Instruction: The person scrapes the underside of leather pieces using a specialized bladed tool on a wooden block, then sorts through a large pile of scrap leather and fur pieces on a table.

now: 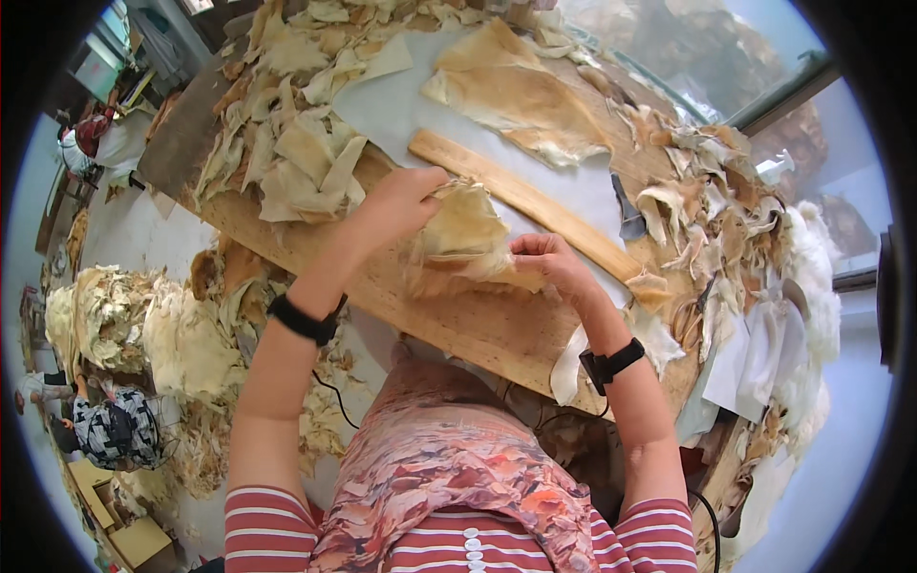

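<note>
Between my hands I hold a small pale tan piece of fur pelt (465,225), raised just over the wooden table near its front edge. Its upper left edge is pinched in my left hand (413,197), whose fingertips are partly hidden. My right hand (555,265) grips the right edge between thumb and fingers. Fur fringes the piece along its lower side. Just beyond lies a long wooden strip (521,197), slanting across a white sheet (377,115). A larger tan hide (521,91) is spread flat behind the strip.
Cut hide scraps (306,162) pile up at the left, more scraps (683,205) at the right. Scissors (688,320) lie at the right beside a dark flat object (628,208). Stacked hides (186,334) stand left of the table (458,329). Another person (115,427) is farther left.
</note>
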A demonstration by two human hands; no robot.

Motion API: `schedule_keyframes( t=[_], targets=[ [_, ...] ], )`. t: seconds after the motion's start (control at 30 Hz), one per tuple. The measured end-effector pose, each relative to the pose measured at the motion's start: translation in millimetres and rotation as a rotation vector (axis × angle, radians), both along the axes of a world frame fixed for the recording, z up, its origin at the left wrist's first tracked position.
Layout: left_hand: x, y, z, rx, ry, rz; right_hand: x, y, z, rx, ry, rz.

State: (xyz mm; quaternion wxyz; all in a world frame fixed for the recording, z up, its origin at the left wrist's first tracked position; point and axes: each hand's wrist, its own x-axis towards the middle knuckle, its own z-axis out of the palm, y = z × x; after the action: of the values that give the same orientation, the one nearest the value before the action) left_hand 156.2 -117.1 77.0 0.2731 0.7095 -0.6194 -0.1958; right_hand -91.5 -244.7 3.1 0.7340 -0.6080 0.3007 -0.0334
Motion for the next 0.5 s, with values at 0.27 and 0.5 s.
schedule_keyframes(
  t=[0.27, 0.5],
  targets=[
    [33, -43, -24, 0.199, 0.276, -0.225, 7, 7, -7, 0.07, -0.021, -0.118],
    [33, -27, -8, -0.01, 0.227, -0.102, 5, 6, -22, -0.069, 0.076, -0.041]
  ],
)
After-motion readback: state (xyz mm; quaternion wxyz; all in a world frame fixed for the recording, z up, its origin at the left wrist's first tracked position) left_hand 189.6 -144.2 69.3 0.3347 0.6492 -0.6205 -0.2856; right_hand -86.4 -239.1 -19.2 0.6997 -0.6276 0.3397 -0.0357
